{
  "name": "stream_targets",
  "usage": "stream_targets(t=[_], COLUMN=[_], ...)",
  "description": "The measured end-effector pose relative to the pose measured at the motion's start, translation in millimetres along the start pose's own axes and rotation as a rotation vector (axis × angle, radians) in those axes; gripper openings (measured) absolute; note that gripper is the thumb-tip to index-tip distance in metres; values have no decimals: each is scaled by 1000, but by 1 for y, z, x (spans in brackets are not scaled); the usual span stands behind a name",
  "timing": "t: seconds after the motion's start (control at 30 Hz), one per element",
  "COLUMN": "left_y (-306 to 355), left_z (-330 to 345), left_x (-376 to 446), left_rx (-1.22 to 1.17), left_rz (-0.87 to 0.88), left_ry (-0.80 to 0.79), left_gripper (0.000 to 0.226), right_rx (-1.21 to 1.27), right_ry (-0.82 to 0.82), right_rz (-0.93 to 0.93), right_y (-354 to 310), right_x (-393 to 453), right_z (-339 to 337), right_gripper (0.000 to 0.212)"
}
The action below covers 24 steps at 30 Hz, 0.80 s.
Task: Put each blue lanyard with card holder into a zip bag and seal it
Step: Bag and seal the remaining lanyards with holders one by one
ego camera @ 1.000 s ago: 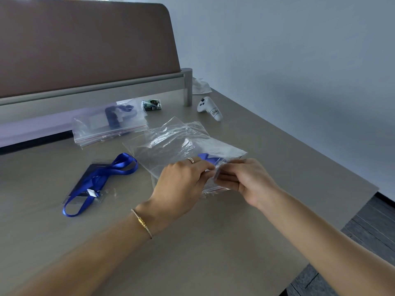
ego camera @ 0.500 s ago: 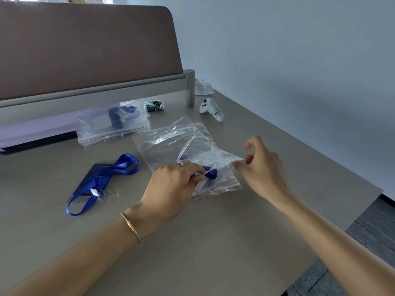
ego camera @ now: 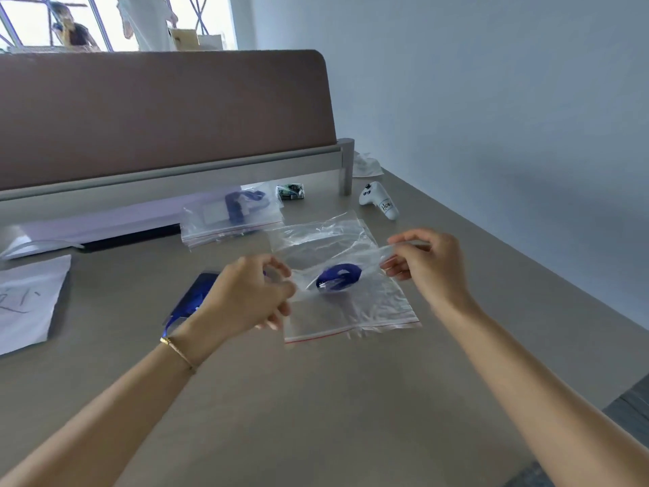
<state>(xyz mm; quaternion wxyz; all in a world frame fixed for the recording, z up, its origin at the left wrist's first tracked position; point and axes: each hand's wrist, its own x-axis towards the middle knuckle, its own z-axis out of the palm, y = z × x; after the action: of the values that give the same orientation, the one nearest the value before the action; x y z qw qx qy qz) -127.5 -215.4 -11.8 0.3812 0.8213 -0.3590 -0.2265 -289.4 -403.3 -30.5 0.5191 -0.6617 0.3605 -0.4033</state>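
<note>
White controller point(ego camera: 380, 204) at 1 o'clock has a handwritten label, unreadable. Both hands pinch one zip bag point(ego camera: 354, 297): left hand point(ego camera: 251, 293) at 9, right hand point(ego camera: 426, 265) at 3. Blue lanyard point(ego camera: 339, 277) sits inside. Filled bags point(ego camera: 231, 216) at 11. Table point(ego camera: 316, 398) near edge is bare.

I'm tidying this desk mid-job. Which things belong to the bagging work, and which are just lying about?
Job: zip bag held by left hand and right hand, lanyard inside it, loose lanyard, filled bags.

Lying about: white controller, paper sheet, small packet.
</note>
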Motion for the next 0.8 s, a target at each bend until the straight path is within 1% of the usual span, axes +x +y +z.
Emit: stream_targets(t=[0.07, 0.1, 0.17, 0.23, 0.3, 0.33, 0.37, 0.43, 0.53, 0.6, 0.67, 0.73, 0.8], left_y=[-1, 0, 3, 10, 18, 23, 28, 38, 56, 66, 75, 85, 97], left_z=[-9, -14, -21, -27, -33, -35, -38, -45, -57, -64, -71, -77, -82], left_x=[11, 16, 24, 30, 36, 38, 39, 37, 30, 24, 16, 5, -9], left_rx=[-278, -418, -677, -896, -1047, -1085, -1095, -1028, -776, -644, -559, -519, -553], left_rz=[-23, -33, -32, 10, 88, 135, 182, 260, 332, 393, 466, 518, 548], left_ry=[149, 194, 213, 217, 256, 274, 290, 353, 542, 619, 688, 726, 717], left_gripper=[11, 11, 10, 10, 11, 13, 16, 19, 11, 3, 5, 8, 9], right_rx=[54, 89, 185, 282, 359, 396, 431, 481, 524, 544, 550, 554, 548], right_ry=[0, 3, 17, 39, 55, 60, 67, 75, 76, 81, 85, 84, 79], right_rz=[-4, -6, -13, -27, -49, -62, -76, -105, -148, -179, -222, -266, -301], right_y=[-6, -10, -19, -30, -44, -51, -59, -75, -101, -116, -130, -141, -152], right_x=[2, 3, 7, 12, 16, 18, 19, 22, 22, 17, 9, 1, -6], right_z=[7, 10, 15, 21, 26, 28, 30, 29, 24, 19, 13, 6, 0], right_gripper=[14, 13, 15, 16, 16, 15, 15, 13, 7, 10, 14, 17, 19])
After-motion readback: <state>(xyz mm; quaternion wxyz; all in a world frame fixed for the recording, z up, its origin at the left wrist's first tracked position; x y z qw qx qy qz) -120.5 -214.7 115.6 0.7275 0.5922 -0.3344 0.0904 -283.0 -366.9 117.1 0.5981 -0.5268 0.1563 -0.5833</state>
